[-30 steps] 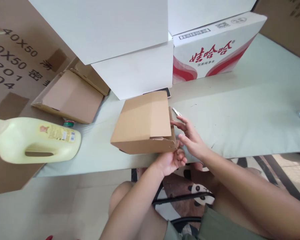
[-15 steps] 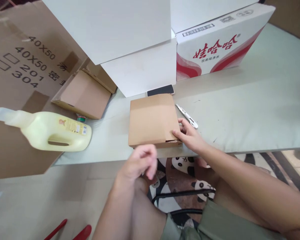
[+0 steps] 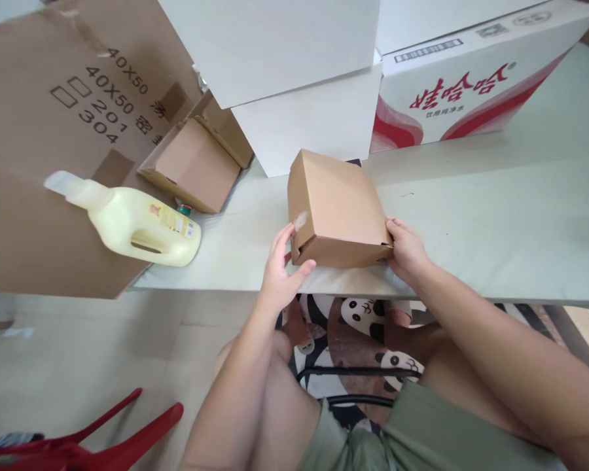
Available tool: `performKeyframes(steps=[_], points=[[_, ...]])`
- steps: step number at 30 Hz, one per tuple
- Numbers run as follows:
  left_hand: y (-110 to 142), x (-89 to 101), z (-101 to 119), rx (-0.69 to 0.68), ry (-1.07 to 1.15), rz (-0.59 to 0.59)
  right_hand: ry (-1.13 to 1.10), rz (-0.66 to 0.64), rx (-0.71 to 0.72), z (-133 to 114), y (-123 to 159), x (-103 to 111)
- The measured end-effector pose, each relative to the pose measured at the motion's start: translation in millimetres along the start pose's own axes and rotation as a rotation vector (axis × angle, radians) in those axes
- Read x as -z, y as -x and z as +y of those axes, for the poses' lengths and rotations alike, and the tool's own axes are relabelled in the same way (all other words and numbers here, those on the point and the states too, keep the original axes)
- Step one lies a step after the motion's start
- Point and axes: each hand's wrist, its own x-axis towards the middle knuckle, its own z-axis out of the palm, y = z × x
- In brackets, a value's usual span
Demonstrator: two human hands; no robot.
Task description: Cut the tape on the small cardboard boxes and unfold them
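Observation:
A small brown cardboard box (image 3: 346,203) is near the front edge of the table, its left side and front face showing. A piece of clear tape lies on its left side. My right hand (image 3: 407,252) grips the box's right front corner, with the thumb on top. My left hand (image 3: 282,271) is at the left front corner, fingers and thumb apart; the fingertips touch the side or nearly so. Behind the box, only a dark corner of a flat phone-like object (image 3: 356,162) shows.
White boxes (image 3: 304,124) and a red-and-white printed carton (image 3: 451,108) stand at the back of the table (image 3: 495,216). To the left are a yellow jug (image 3: 147,226), an open brown box (image 3: 196,163) and a large carton (image 3: 39,216). A red stool-like object (image 3: 142,428) is on the floor.
My left hand has moved up from the table's front edge to the box's left side. The box has turned or tipped, baring its left side. The white box cutter has gone from sight.

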Motion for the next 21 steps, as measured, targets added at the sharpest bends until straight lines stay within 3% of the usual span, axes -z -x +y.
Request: performKeyframes(steps=[7, 10, 14, 17, 19, 21], points=[[-6, -12.3, 13, -0.048, 0.013, 0.122, 0.055, -0.005, -0.002, 0, -1, 6], [-11, -18.6, 14, -0.025, 0.075, 0.241, 0.156, -0.057, 0.038, 3, -3, 7], [-15, -23.0, 16, 0.211, 0.26, 0.373, 0.526, -0.152, 0.177, -1, 1, 6], [-18, -20.8, 19, 0.336, 0.401, 0.399, 0.784, -0.236, 0.153, -13, 8, 6], [-20, -18.1, 20, 0.314, 0.416, 0.457, 0.951, -0.205, 0.176, -24, 12, 9], [-22, -14.8, 19, 0.287, 0.419, 0.533, 1.117, -0.071, 0.282, -33, 14, 14]])
